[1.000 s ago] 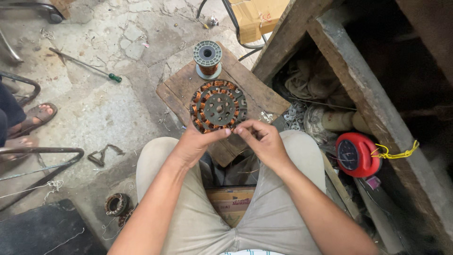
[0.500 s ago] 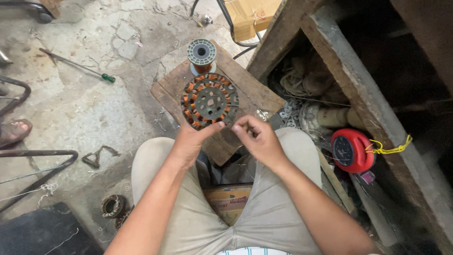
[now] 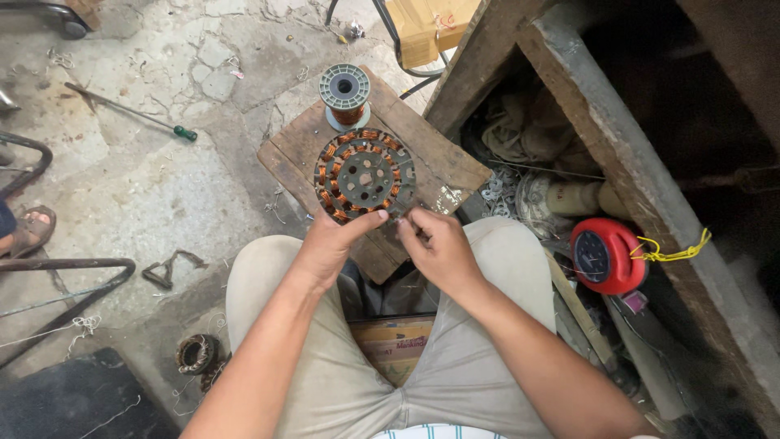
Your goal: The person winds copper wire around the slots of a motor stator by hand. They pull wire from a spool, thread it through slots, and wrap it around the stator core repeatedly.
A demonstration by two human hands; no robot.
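Round stator (image 3: 365, 175) with copper windings lies flat on wooden board (image 3: 443, 167), just in front of person's knees. Left hand (image 3: 331, 242) grips stator's near rim, thumb pressed on top, fingers curled under. Right hand (image 3: 439, 246) just beside near-right rim, fingertips pinched together, probably on thin wire, too fine to tell. Wire spool (image 3: 344, 94) stands upright at board's far corner. Green-handled screwdriver (image 3: 134, 112) on floor, well apart.

Spool (image 3: 344, 93) behind stator (image 3: 365, 176); both on board (image 3: 443, 167)

Both hands at stator (image 3: 365, 174)
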